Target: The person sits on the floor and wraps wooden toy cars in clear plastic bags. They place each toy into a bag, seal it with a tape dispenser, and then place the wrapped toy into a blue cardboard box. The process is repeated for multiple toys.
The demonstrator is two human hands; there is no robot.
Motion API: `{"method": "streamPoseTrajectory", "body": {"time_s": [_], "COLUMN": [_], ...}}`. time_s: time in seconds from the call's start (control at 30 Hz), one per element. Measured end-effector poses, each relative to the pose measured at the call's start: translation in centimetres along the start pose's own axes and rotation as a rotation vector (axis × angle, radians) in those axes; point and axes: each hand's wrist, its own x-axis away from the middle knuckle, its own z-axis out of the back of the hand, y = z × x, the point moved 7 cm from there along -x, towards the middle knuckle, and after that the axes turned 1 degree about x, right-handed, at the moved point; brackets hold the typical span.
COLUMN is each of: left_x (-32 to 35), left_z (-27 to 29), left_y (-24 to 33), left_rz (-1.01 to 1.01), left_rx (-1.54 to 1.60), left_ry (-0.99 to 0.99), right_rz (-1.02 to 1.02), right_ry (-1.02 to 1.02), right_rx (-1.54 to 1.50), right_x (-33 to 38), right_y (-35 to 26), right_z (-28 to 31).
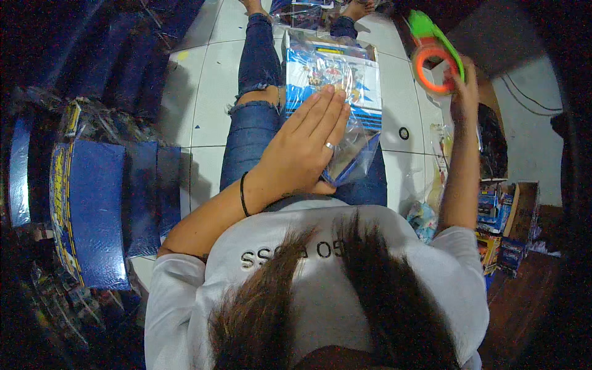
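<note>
A blue-and-white cardboard box (pixel 336 74), sheathed in glossy, crinkled clear plastic (pixel 365 151), lies on the denim-covered lap (pixel 250 145), its long axis apparently running near to far. The left hand (pixel 305 139) rests flat on it, fingers straight. Farther right, the right hand (pixel 465 83) grips a green tape dispenser (pixel 431 32) with a round orange ring (pixel 420 69), its blurred tip pointing far left.
</note>
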Motion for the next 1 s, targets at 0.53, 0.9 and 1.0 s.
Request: {"method": "streamPoseTrajectory", "body": {"time_s": [0.53,0.9,1.0], "left_x": [1.7,2.8,2.4], "left_z": [-0.9,-1.4,-0.4], "left_y": [-0.8,-1.6,-1.1], "left_rz": [-0.01,-0.088,-0.084], "left_rx": [0.001,-0.066,-0.029], "left_ry": [-0.023,0.113,0.1], "right_rz": [0.944,0.576,0.599], "right_ry": [-1.518,-0.824,-0.766], "right_rx": [0.776,0.835,0.73], "right_x": [3.1,6.8,8.4], "right_y": [-32.1,-16.3,-15.5], "right_z": [-24.8,-4.5,-5.2]}}
